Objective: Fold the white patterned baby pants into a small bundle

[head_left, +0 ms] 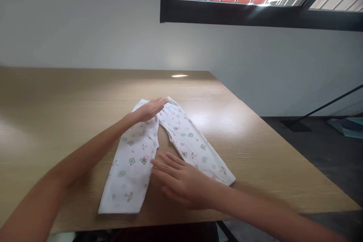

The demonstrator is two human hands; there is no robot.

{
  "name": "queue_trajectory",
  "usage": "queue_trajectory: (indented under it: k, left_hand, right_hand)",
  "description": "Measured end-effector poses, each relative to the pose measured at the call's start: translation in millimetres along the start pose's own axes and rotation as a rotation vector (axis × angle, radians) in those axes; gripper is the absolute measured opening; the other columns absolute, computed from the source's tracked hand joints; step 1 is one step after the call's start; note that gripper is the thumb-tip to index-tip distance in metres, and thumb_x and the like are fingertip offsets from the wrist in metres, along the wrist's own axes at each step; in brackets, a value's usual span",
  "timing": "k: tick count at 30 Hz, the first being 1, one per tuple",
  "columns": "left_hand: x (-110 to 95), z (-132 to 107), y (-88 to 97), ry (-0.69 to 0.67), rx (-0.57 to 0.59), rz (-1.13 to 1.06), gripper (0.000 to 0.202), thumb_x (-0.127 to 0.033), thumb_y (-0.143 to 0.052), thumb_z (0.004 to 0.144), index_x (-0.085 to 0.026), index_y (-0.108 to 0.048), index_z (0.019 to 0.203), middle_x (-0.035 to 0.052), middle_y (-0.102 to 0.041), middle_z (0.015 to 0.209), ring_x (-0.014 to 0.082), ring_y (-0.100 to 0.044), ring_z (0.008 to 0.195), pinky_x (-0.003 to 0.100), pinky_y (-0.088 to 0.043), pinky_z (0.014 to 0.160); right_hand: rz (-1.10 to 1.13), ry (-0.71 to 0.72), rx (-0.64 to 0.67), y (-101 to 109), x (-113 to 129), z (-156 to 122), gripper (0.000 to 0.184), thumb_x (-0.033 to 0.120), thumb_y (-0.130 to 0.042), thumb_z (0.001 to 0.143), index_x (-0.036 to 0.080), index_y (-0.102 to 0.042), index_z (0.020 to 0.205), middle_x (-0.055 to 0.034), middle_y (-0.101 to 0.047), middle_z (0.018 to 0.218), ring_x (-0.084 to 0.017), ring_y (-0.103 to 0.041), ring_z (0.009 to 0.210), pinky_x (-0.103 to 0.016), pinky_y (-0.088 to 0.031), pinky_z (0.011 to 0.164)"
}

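Note:
A pair of white children's trousers (133, 174) with small green, pink and yellow animal prints lies spread on the wooden table, its legs apart and pointing toward me. Flat across the waist part rests my left hand (151, 109), fingers stretched out to the right. My right hand (181, 177) is over the gap between the two trouser legs, its fingers extended and slightly blurred, with the tips near the inner edge of the left leg. Neither hand grips the cloth. Part of the waistband is hidden under my left hand, and part of the right leg is behind my right hand.
The wooden table (70, 94) reaches back to a grey-white wall, with its right edge running diagonally. A dark-framed barred window (235, 11) is above. On the dark floor at right are a black pole (329, 104) and a light blue flat item (347, 126).

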State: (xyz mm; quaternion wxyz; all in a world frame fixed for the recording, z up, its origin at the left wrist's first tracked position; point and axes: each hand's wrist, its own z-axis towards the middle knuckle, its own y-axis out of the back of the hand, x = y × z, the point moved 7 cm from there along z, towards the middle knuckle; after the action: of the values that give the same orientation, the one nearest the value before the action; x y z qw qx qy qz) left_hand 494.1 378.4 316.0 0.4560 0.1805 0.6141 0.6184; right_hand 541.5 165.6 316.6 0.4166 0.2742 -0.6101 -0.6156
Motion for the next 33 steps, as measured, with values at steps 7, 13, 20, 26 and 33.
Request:
queue_trajectory:
  k: [7,13,20,26,33]
  left_hand:
    - [-49,-114,-32.5,-0.178,0.172,0.041,0.045,-0.036,-0.016,0.095,-0.028,-0.011,0.14,-0.0053,-0.015,0.145,0.0142,-0.008,0.133,0.033,-0.004,0.11]
    - [33,-66,-31.2,-0.012,0.148,0.202,0.046,-0.038,-0.011,0.094,-0.029,-0.012,0.139,-0.0041,-0.009,0.146,0.0209,-0.002,0.134,0.046,0.003,0.107]
    - [98,-11,-12.3,0.174,-0.007,0.304,0.049,-0.037,-0.012,0.093,-0.022,-0.011,0.14,-0.0003,-0.008,0.146,0.0201,-0.002,0.134,0.047,0.001,0.107]
    - [66,-18,3.6,0.036,-0.222,0.337,0.043,-0.029,-0.025,0.091,-0.017,-0.039,0.13,0.0066,-0.032,0.139,0.0199,-0.027,0.128,0.045,-0.003,0.108]
    - [14,46,3.9,0.228,-0.271,0.165,0.028,-0.02,-0.037,0.088,-0.017,-0.059,0.105,0.0082,-0.064,0.097,0.0218,-0.057,0.091,0.04,-0.04,0.084]
  right_hand:
    - [-0.111,0.471,0.018,-50,40,108,0.046,0.034,-0.038,0.092,0.002,-0.041,0.125,-0.0116,-0.044,0.129,-0.017,-0.037,0.12,-0.026,-0.022,0.105]
    - [-0.11,0.519,-0.067,-56,58,95,0.057,0.049,-0.037,0.09,0.009,-0.037,0.13,-0.0052,-0.03,0.139,-0.023,-0.019,0.128,-0.033,-0.013,0.108]
    - [-0.053,0.543,0.001,-51,82,70,0.068,0.056,-0.04,0.086,0.005,-0.035,0.131,-0.0084,-0.028,0.14,-0.03,-0.024,0.125,-0.037,-0.015,0.107]
    - [0.23,0.293,0.048,-11,57,25,0.034,0.025,-0.042,0.09,0.011,-0.043,0.121,-0.0054,-0.056,0.111,-0.016,-0.049,0.101,-0.024,-0.037,0.09]
    - [-0.503,-0.681,-0.126,24,-49,-95,0.026,0.021,-0.032,0.089,0.014,-0.057,0.086,-0.0146,-0.054,0.079,-0.026,-0.05,0.07,-0.037,-0.041,0.058]
